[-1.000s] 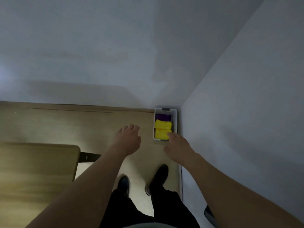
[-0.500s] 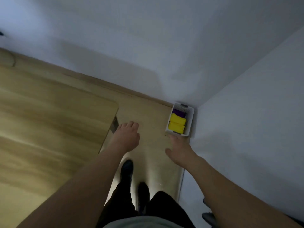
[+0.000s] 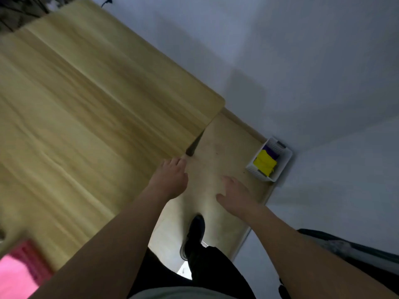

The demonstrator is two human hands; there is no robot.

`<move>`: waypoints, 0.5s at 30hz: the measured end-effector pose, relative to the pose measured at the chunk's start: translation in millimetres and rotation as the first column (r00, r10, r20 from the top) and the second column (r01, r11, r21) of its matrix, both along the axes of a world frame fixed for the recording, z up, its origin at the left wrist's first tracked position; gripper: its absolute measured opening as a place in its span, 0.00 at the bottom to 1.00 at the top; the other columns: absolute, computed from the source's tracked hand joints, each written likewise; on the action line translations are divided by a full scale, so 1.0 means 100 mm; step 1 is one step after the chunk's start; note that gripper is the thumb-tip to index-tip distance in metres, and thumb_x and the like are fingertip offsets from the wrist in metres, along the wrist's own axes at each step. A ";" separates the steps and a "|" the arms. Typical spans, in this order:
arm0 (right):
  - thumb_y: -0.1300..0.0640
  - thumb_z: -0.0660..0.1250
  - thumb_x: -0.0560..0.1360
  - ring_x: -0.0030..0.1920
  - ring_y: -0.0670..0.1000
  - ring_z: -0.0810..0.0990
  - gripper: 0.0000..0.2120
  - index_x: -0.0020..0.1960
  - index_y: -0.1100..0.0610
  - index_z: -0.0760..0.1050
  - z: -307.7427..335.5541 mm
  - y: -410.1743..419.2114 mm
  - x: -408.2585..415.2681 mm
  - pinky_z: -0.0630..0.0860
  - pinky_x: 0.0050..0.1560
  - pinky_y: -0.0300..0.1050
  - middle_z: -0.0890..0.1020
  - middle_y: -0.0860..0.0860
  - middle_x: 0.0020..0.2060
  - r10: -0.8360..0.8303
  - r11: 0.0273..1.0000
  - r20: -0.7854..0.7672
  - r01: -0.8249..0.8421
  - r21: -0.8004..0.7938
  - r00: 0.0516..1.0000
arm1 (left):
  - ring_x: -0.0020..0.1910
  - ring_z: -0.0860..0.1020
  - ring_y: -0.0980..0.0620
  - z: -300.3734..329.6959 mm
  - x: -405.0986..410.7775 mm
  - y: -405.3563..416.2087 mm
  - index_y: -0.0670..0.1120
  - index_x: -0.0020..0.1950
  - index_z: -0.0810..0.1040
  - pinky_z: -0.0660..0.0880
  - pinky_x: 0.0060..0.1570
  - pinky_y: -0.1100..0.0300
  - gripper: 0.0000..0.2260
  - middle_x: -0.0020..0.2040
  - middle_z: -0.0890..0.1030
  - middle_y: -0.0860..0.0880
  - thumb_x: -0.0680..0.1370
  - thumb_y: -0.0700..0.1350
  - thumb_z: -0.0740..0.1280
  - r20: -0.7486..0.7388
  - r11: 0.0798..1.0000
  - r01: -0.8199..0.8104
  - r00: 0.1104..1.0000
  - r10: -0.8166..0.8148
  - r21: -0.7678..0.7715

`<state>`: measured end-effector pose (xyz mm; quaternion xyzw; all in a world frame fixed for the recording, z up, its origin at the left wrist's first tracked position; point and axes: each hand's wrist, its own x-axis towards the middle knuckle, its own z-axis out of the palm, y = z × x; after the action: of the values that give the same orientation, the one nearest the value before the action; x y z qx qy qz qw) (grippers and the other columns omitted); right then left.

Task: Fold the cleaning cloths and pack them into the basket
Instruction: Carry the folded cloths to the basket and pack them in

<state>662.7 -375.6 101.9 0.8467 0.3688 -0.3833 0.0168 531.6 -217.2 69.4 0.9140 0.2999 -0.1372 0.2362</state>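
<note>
Sitting beyond right hand [image 3: 236, 197]: basket [image 3: 282, 164]

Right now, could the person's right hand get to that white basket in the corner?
Probably yes. The right hand is open and empty, the floor between it and the white basket looks bare, and the basket's top is open, showing yellow cloths.

White basket [image 3: 282, 164] in floor corner, yellow cloth [image 3: 264, 162] inside; left hand [image 3: 170, 180], right hand [image 3: 237, 197] empty.
</note>
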 end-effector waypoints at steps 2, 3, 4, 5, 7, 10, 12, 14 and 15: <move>0.51 0.61 0.78 0.74 0.55 0.61 0.31 0.77 0.58 0.55 0.00 0.09 -0.26 0.60 0.71 0.46 0.62 0.55 0.74 0.024 1.000 0.015 -0.024 -0.003 1.000 | 0.64 0.69 0.42 -0.05 -0.29 0.02 0.43 0.69 0.66 0.65 0.64 0.51 0.19 0.66 0.71 0.43 0.80 0.47 0.56 0.012 1.000 0.003 1.000 -0.003 0.007; 0.51 0.61 0.78 0.74 0.55 0.61 0.31 0.77 0.58 0.55 -0.01 0.14 -0.40 0.59 0.71 0.46 0.61 0.55 0.75 0.026 1.000 0.017 -0.026 -0.009 1.000 | 0.63 0.69 0.42 -0.07 -0.45 0.04 0.43 0.69 0.66 0.64 0.64 0.51 0.18 0.66 0.71 0.44 0.80 0.47 0.56 0.025 1.000 0.006 1.000 -0.006 0.002; 0.51 0.61 0.78 0.74 0.55 0.61 0.31 0.77 0.58 0.54 -0.01 0.19 -0.56 0.59 0.71 0.45 0.61 0.55 0.75 0.024 0.999 0.016 -0.023 -0.022 1.000 | 0.63 0.69 0.42 -0.09 -0.61 0.06 0.43 0.69 0.66 0.64 0.64 0.51 0.18 0.66 0.71 0.44 0.80 0.47 0.56 0.035 1.000 0.015 0.999 -0.014 -0.016; 0.50 0.61 0.79 0.74 0.55 0.60 0.31 0.77 0.58 0.54 -0.02 0.26 -0.76 0.59 0.71 0.45 0.60 0.55 0.75 0.015 0.999 0.014 -0.015 -0.032 1.000 | 0.63 0.69 0.43 -0.11 -0.80 0.10 0.43 0.70 0.66 0.64 0.64 0.51 0.19 0.66 0.71 0.44 0.80 0.47 0.56 0.049 0.999 0.026 0.999 -0.025 -0.026; 0.50 0.60 0.79 0.74 0.55 0.60 0.31 0.77 0.57 0.54 -0.05 0.32 -1.09 0.59 0.72 0.45 0.60 0.55 0.75 -0.016 0.999 0.010 0.017 -0.029 1.000 | 0.63 0.70 0.43 -0.15 -1.10 0.13 0.43 0.69 0.66 0.65 0.64 0.51 0.19 0.65 0.71 0.44 0.80 0.48 0.56 0.086 0.998 0.057 0.995 -0.056 -0.003; 0.51 0.61 0.79 0.74 0.54 0.60 0.31 0.77 0.56 0.54 -0.05 0.42 -1.66 0.59 0.72 0.45 0.60 0.54 0.75 -0.070 0.998 -0.001 0.070 -0.005 0.998 | 0.63 0.70 0.43 -0.17 -1.61 0.23 0.43 0.68 0.68 0.67 0.63 0.51 0.18 0.65 0.71 0.44 0.79 0.47 0.58 0.129 0.998 0.064 0.990 -0.063 0.000; 0.51 0.62 0.78 0.74 0.54 0.61 0.31 0.77 0.56 0.55 -0.02 0.42 -2.01 0.58 0.72 0.45 0.60 0.54 0.75 -0.064 0.998 -0.015 0.064 -0.001 0.998 | 0.63 0.70 0.44 -0.14 -1.91 0.25 0.43 0.67 0.68 0.67 0.62 0.51 0.18 0.66 0.72 0.44 0.78 0.45 0.58 0.141 0.999 0.039 0.989 -0.036 -0.018; 0.52 0.63 0.78 0.74 0.53 0.61 0.32 0.77 0.57 0.55 -0.02 0.41 -2.27 0.59 0.73 0.45 0.61 0.55 0.75 -0.038 0.999 -0.016 0.038 0.014 0.999 | 0.62 0.70 0.44 -0.11 -2.16 0.27 0.43 0.67 0.68 0.68 0.62 0.51 0.18 0.65 0.72 0.44 0.78 0.44 0.57 0.155 1.000 -0.003 0.988 0.004 -0.007; 0.52 0.63 0.78 0.74 0.53 0.61 0.31 0.77 0.57 0.55 -0.01 0.42 -2.38 0.59 0.73 0.45 0.61 0.55 0.75 -0.026 1.000 -0.015 0.026 0.018 1.000 | 0.62 0.70 0.44 -0.08 -2.28 0.28 0.43 0.67 0.68 0.68 0.62 0.51 0.18 0.64 0.72 0.45 0.78 0.44 0.57 0.159 1.000 -0.022 0.987 0.023 -0.003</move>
<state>424.7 -333.7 101.3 0.8486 0.3614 -0.3864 0.0016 303.9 -189.1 61.4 0.9185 0.2903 -0.0614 0.2615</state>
